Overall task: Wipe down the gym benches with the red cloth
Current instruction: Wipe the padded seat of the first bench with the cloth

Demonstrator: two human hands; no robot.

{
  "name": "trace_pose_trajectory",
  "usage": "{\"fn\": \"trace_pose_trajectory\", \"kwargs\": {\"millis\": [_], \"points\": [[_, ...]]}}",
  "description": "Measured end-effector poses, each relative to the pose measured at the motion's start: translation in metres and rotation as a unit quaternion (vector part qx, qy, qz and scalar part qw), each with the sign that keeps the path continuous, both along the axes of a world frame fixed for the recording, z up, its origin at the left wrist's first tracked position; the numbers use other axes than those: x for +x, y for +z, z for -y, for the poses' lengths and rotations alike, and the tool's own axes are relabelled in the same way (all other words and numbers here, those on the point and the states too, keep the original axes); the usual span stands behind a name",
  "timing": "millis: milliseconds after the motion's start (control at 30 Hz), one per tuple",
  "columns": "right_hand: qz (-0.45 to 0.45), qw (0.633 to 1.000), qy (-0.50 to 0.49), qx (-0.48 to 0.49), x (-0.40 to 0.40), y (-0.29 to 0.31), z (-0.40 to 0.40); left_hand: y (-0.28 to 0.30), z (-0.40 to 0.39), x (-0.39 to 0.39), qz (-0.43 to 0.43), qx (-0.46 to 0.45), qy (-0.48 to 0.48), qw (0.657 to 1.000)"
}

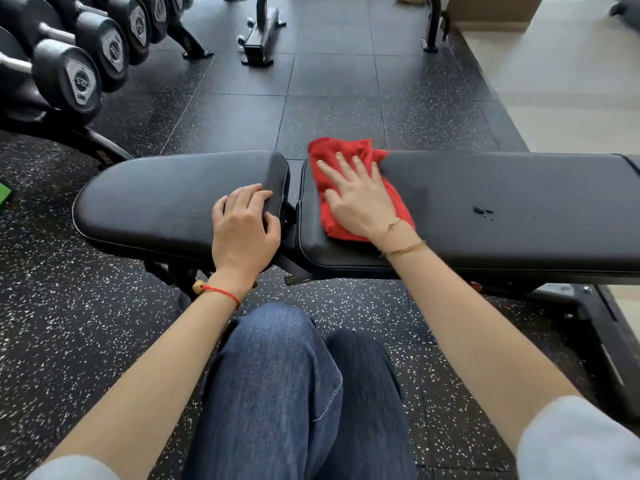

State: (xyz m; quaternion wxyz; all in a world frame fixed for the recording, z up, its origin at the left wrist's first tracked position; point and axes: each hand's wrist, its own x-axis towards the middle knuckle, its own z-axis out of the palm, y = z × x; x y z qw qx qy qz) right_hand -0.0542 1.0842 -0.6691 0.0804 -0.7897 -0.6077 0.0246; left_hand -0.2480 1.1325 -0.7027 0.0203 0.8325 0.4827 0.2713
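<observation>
Underfoot, black rubber floor tiles, white-speckled; pale floor at right. Black padded vinyl bench, two pads with narrow gap between. Rumpled red terry cloth on longer pad's near-gap end, right hand flat on it, fingers spread. Left hand curled over shorter pad's edge. Round-headed black dumbbells racked left. Few water droplets on longer pad.
</observation>
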Motion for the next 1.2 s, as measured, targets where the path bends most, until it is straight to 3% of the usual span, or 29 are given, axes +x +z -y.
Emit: {"fn": "trace_pose_trajectory", "kwargs": {"millis": [200, 467, 633, 800, 933, 1067, 1200], "points": [[-0.017, 0.995, 0.081, 0.050, -0.020, -0.008, 0.073, 0.000, 0.000, -0.001, -0.007, 0.001, -0.003, 1.000], [0.025, 0.996, -0.083, 0.000, 0.055, -0.004, 0.034, 0.003, 0.001, 0.002, -0.001, 0.002, 0.001, 1.000], [0.027, 0.998, -0.053, -0.002, 0.034, -0.001, 0.019, 0.003, 0.003, 0.001, 0.002, 0.001, 0.002, 1.000], [-0.007, 0.999, -0.009, 0.047, 0.024, -0.008, 0.086, 0.006, 0.002, -0.003, 0.006, -0.012, -0.009, 1.000], [-0.007, 0.994, -0.093, 0.052, 0.055, -0.011, 0.124, 0.008, 0.008, -0.001, -0.001, -0.025, -0.011, 1.000], [-0.005, 0.983, -0.182, 0.020, 0.073, -0.004, 0.088, 0.023, 0.023, 0.027, 0.040, -0.033, -0.049, 0.997], [0.007, 0.987, -0.157, 0.019, 0.052, -0.002, 0.070, 0.031, 0.039, 0.071, 0.044, -0.047, -0.107, 0.992]]}}
